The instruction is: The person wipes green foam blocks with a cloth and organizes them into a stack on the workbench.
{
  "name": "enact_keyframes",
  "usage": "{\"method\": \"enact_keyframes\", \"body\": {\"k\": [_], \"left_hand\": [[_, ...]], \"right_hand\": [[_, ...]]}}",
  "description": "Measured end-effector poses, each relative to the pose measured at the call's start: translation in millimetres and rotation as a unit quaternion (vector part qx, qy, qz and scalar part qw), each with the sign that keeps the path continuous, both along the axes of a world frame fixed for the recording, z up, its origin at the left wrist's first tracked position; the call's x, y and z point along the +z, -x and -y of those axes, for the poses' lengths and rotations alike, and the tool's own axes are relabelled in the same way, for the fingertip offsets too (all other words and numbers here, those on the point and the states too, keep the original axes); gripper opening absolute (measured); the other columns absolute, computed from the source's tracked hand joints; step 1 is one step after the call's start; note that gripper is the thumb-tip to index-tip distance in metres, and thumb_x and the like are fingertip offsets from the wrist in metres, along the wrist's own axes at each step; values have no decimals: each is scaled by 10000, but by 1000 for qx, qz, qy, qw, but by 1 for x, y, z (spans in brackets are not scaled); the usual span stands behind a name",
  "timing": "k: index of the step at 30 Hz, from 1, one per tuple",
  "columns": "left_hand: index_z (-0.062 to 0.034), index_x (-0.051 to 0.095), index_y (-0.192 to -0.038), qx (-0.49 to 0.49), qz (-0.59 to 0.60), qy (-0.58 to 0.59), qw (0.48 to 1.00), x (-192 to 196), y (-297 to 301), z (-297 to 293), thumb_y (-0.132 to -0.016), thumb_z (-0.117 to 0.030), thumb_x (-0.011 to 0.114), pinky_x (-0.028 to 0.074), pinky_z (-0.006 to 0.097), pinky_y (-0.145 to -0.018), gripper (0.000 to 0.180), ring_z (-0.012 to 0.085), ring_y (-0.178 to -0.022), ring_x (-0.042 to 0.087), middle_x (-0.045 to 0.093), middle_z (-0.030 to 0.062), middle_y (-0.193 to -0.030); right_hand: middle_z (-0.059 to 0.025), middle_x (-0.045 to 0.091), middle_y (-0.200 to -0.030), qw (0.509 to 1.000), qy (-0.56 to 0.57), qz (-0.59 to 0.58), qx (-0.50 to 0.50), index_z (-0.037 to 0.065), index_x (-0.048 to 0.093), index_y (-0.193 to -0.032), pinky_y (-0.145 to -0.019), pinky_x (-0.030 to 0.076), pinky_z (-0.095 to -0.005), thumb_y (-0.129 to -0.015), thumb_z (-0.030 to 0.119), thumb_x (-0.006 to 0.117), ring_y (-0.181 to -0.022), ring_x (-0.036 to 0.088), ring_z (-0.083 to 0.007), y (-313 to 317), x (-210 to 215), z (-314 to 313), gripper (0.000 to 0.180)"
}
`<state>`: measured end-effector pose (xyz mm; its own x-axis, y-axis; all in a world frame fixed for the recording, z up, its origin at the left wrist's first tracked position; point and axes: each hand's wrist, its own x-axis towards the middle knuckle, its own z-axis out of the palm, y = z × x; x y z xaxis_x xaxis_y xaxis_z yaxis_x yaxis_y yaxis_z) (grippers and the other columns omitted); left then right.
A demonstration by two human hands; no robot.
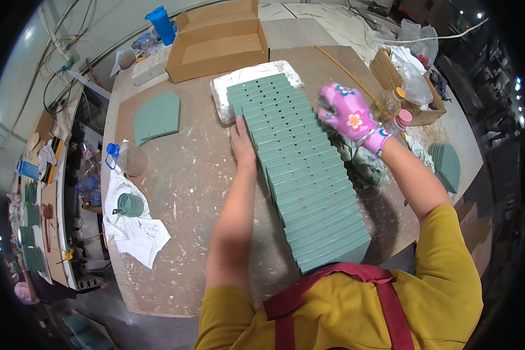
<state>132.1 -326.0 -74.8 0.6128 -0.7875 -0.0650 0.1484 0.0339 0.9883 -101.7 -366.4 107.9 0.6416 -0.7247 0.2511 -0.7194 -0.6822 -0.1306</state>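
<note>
A long row of green perforated boards (300, 166) lies overlapped down the middle of the workbench (181, 175). My left hand (242, 140), bare, rests flat against the left edge of the row, fingers together. My right hand (350, 115) wears a pink flowered glove and hovers over the row's right edge, fingers curled; whether it grips anything I cannot tell. The far end of the row rests on a white block (221, 93).
An open cardboard box (216, 41) stands at the back, a blue cup (162, 23) behind it. A green arched board (157, 116) lies at left, near a plastic bottle (128, 158), white cloth (135, 230) and tape roll (130, 205). Bottles (394, 114) and rags (361, 160) sit right.
</note>
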Motion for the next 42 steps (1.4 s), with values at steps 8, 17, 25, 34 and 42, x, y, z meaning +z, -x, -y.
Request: {"method": "enact_keyframes", "body": {"k": [8, 17, 25, 34, 42], "left_hand": [[64, 529, -1188, -15, -11, 5, 1000, -3, -3, -1, -971, -564, 425, 437, 372, -914, 673, 287, -1004, 590, 623, 206, -1084], [53, 519, -1206, 2, 5, -5, 1000, 4, 9, -2, -970, -572, 410, 406, 400, -954, 677, 325, -1071, 560, 592, 231, -1146], [51, 498, -1247, -10, 33, -3, 999, 10, 4, -7, -969, -579, 407, 392, 410, -979, 695, 345, -1127, 543, 575, 246, -1200], [11, 303, -1454, -141, -100, 31, 985, 30, -21, -11, -987, -596, 307, 311, 362, -1090, 766, 271, -1309, 410, 402, 174, -1450], [-6, 292, -1478, -127, -100, 5, 987, 31, -14, -5, -913, -725, 308, 298, 389, -1120, 914, 284, -1359, 377, 392, 168, -1477]], "right_hand": [[-168, 618, -933, 989, -30, 46, 135, 40, 571, -1066, -772, 506, -443, -867, 237, 623, -870, 627, -355, -55, -6, -19, 284], [-228, 613, -1070, 975, -80, 153, 137, 20, 556, -1181, -848, 485, -425, -916, 346, 581, -987, 612, -379, -94, -8, 27, 421], [-166, 637, -942, 999, -30, -35, 13, 65, 546, -1021, -740, 498, -459, -867, 240, 625, -878, 633, -385, -54, -3, 45, 246], [-77, 640, -828, 804, -382, 452, -57, 34, 599, -1015, -686, 500, -282, -904, 273, 630, -739, 604, -133, -55, -27, 72, 265], [-35, 668, -892, 565, -509, 648, -38, 64, 652, -1038, -685, 482, -252, -933, 252, 603, -726, 605, -138, -71, -61, 66, 221]]}}
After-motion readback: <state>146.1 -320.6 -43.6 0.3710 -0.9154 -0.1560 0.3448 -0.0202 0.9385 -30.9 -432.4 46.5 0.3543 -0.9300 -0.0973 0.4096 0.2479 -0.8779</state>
